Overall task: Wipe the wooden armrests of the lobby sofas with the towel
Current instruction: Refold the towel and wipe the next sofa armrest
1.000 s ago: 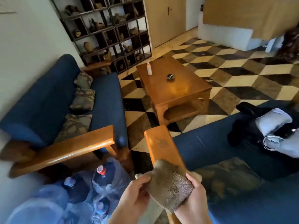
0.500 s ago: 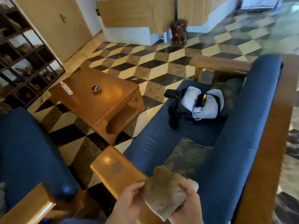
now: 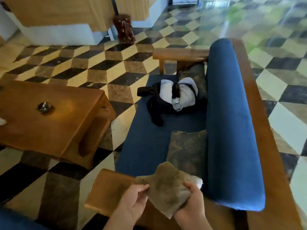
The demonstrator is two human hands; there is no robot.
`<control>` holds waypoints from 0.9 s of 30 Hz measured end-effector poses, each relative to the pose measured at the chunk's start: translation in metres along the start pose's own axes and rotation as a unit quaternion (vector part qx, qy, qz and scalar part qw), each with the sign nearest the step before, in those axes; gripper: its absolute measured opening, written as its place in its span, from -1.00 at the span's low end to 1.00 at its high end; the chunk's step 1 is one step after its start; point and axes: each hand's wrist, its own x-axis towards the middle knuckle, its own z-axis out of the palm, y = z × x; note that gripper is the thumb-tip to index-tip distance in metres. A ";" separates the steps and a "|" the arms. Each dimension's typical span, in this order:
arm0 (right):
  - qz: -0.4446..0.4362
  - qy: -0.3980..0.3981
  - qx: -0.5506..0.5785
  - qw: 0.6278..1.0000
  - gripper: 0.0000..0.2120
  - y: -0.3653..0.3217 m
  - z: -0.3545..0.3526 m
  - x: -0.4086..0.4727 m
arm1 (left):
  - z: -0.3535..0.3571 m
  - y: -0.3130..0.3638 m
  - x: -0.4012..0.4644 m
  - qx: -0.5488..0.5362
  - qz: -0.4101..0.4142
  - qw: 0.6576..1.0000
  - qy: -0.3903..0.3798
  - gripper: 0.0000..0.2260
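A brown fuzzy towel (image 3: 167, 188) is held up in front of me by both hands, just above the near wooden armrest (image 3: 109, 190) of a blue sofa (image 3: 232, 130). My left hand (image 3: 132, 205) pinches its left edge. My right hand (image 3: 191, 206) grips its right side, bunched in the fingers. The sofa's far wooden armrest (image 3: 179, 53) shows at the other end, beyond the seat.
A black and white bag (image 3: 172, 97) lies on the sofa seat, with patterned cushions (image 3: 187, 150) against the backrest. A wooden coffee table (image 3: 54, 123) with a small ashtray (image 3: 44, 107) stands to the left on the checkered floor. A carved dark figure (image 3: 123, 29) stands by the reception counter (image 3: 56, 17).
My view has swung right, away from the other sofa and the shelving, onto the length of this sofa. Both hands keep hold of the towel over the near armrest.
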 end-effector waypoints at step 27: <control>-0.311 0.298 -0.316 0.845 -0.73 0.077 -0.232 -0.004 | -0.043 -0.235 0.014 0.526 0.039 0.809 -0.260 -0.71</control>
